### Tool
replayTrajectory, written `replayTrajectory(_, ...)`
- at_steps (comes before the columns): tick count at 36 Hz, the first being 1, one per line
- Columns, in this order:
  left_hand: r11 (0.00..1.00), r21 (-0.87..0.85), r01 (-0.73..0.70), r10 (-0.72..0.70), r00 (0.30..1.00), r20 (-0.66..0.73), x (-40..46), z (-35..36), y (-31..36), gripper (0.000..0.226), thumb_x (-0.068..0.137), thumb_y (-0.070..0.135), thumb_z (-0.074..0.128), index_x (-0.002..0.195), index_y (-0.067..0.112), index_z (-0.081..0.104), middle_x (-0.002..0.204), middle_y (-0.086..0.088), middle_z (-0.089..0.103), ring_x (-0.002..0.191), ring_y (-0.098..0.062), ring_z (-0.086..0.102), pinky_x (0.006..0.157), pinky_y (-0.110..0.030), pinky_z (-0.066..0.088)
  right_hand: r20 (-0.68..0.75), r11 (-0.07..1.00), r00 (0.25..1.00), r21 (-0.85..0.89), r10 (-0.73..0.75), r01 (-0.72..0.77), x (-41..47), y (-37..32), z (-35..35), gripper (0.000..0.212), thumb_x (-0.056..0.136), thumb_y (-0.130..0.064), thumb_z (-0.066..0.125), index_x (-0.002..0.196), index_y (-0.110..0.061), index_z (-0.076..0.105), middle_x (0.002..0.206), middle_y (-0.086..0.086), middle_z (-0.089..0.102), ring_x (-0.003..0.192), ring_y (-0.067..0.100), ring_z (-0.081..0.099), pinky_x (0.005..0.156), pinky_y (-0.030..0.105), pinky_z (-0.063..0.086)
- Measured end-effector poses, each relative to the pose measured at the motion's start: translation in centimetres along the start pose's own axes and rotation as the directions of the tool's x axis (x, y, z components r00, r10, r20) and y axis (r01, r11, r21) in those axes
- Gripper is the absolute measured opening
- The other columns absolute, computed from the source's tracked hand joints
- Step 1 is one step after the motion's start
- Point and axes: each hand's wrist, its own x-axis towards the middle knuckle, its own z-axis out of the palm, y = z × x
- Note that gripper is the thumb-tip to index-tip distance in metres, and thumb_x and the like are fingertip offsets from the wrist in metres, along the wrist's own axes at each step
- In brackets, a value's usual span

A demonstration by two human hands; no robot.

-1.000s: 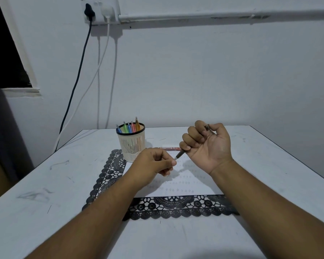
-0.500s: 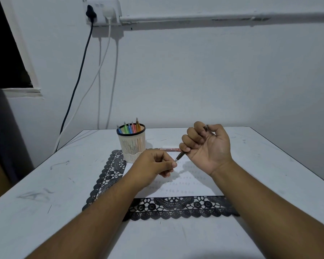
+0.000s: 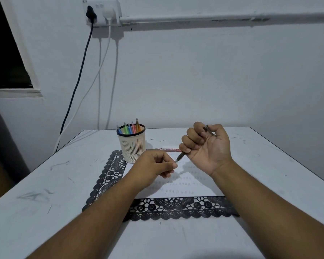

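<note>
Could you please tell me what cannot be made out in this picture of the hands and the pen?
Head view:
The pen: its barrel is hidden inside the curled fingers of the right hand; only its ends show.
The left hand: whether its fingertips pinch the pen's tip or merely touch it is too small to tell.
The paper: its rows of marks are too small and blurred to read.
The red thing behind: partly covered by the right hand, kind unclear.

the right hand (image 3: pixel 208 146), palm up, grips a slim dark pen (image 3: pixel 181 156) in its curled fingers (image 3: pixel 192 136), the tip slanting down and left. the left hand (image 3: pixel 153 165) pinches that tip between thumb and forefinger. both hover above a white sheet of paper (image 3: pixel 185 186) on a black lace mat (image 3: pixel 176 208) on the pale worktop (image 3: pixel 45 212). a cream mesh cup (image 3: pixel 132 146) of coloured pens (image 3: pixel 131 128) stands just behind the left hand.
</note>
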Motion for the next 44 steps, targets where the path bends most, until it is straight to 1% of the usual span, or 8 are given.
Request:
replayTrajectory(8, 1.000, -0.014, 0.004, -0.005, 1.000, -0.004, 0.0, 0.1, 0.0, 0.019, 0.088, 0.008, 0.080, 0.072, 0.019, 0.079, 0.074, -0.011, 0.073, 0.064, -0.020, 0.065, 0.065, -0.027, 0.057, -0.007, 1.000, 1.000, -0.015, -0.001, 0.001, -0.1, 0.0, 0.2, 0.025, 0.085, -0.032, 0.041, 0.065, -0.019, 0.032, 0.061, -0.002, 0.021, 0.057, 0.017, 0.018, 0.060, 0.033, 0.021)
replayTrajectory(21, 1.000, -0.018, 0.003, -0.003, 1.000, -0.005, -0.1, 0.1, 0.1, 0.017, 0.089, 0.008, 0.080, 0.074, 0.016, 0.078, 0.075, -0.012, 0.073, 0.065, -0.021, 0.065, 0.066, -0.028, 0.058, 0.006, 1.000, 1.000, -0.004, 0.010, -0.010, -0.3, -0.1, 0.4, 0.028, 0.089, -0.035, 0.040, 0.067, -0.018, 0.035, 0.062, -0.002, 0.023, 0.058, 0.017, 0.020, 0.059, 0.033, 0.025)
replayTrajectory(26, 1.000, -0.009, 0.004, -0.005, 1.000, -0.018, 0.0, 0.0, -0.1, 0.017, 0.089, 0.006, 0.079, 0.074, 0.014, 0.077, 0.073, -0.011, 0.072, 0.064, -0.021, 0.064, 0.066, -0.028, 0.058, -0.111, 1.000, 0.994, -0.022, -0.009, 0.007, -0.1, 0.5, 1.0, 0.029, 0.097, -0.042, 0.050, 0.083, -0.018, 0.054, 0.067, 0.001, 0.040, 0.058, 0.017, 0.036, 0.061, 0.033, 0.037)
replayTrajectory(30, 0.998, 0.060, 0.002, 0.002, 0.998, -0.063, 0.1, 0.0, -0.5, 0.011, 0.087, 0.006, 0.081, 0.078, 0.008, 0.074, 0.071, -0.009, 0.071, 0.063, -0.019, 0.064, 0.066, -0.029, 0.057, -0.201, 0.997, 0.980, -0.079, -0.004, -0.012, 0.1, 0.8, 1.1, 0.034, 0.100, -0.044, 0.049, 0.079, -0.018, 0.057, 0.075, 0.003, 0.055, 0.067, 0.021, 0.054, 0.071, 0.039, 0.049)
replayTrajectory(33, 0.996, 0.094, 0.000, 0.009, 0.996, -0.093, 0.3, -0.1, -0.7, 0.013, 0.086, 0.009, 0.083, 0.078, 0.007, 0.073, 0.071, -0.008, 0.071, 0.062, -0.018, 0.064, 0.065, -0.029, 0.056, -0.207, 0.999, 0.978, -0.044, 0.011, -0.020, 0.0, 0.8, 1.3, 0.039, 0.100, -0.043, 0.043, 0.072, -0.018, 0.052, 0.072, 0.001, 0.044, 0.063, 0.020, 0.045, 0.069, 0.038, 0.046)
replayTrajectory(37, 0.996, 0.089, -0.005, 0.014, 0.994, -0.109, 0.4, 0.0, -0.8, 0.013, 0.085, 0.010, 0.084, 0.077, 0.009, 0.074, 0.071, -0.010, 0.071, 0.062, -0.019, 0.064, 0.066, -0.031, 0.056, -0.182, 0.999, 0.983, 0.033, -0.006, 0.012, -0.3, 1.0, 1.7, 0.034, 0.088, -0.045, 0.048, 0.068, -0.018, 0.043, 0.068, 0.000, 0.032, 0.060, 0.018, 0.030, 0.062, 0.033, 0.032)
replayTrajectory(41, 0.995, 0.098, -0.007, 0.017, 0.994, -0.105, 0.4, -0.1, -0.9, 0.011, 0.086, 0.011, 0.084, 0.079, 0.009, 0.075, 0.073, -0.012, 0.072, 0.063, -0.019, 0.065, 0.068, -0.032, 0.057, -0.179, 0.999, 0.983, -0.007, -0.042, 0.041, -0.2, 1.1, 1.8, 0.027, 0.084, -0.034, 0.045, 0.063, -0.019, 0.036, 0.066, 0.000, 0.026, 0.060, 0.018, 0.023, 0.059, 0.033, 0.026)
replayTrajectory(44, 0.997, 0.069, -0.014, 0.021, 0.994, -0.108, 0.4, -0.2, -0.8, 0.010, 0.088, 0.012, 0.082, 0.081, 0.009, 0.076, 0.074, -0.012, 0.072, 0.064, -0.018, 0.065, 0.067, -0.028, 0.058, -0.165, 0.998, 0.985, 0.013, -0.059, 0.062, -0.3, 1.1, 1.6, 0.026, 0.083, -0.034, 0.046, 0.064, -0.019, 0.037, 0.067, 0.000, 0.026, 0.060, 0.018, 0.024, 0.060, 0.033, 0.026)
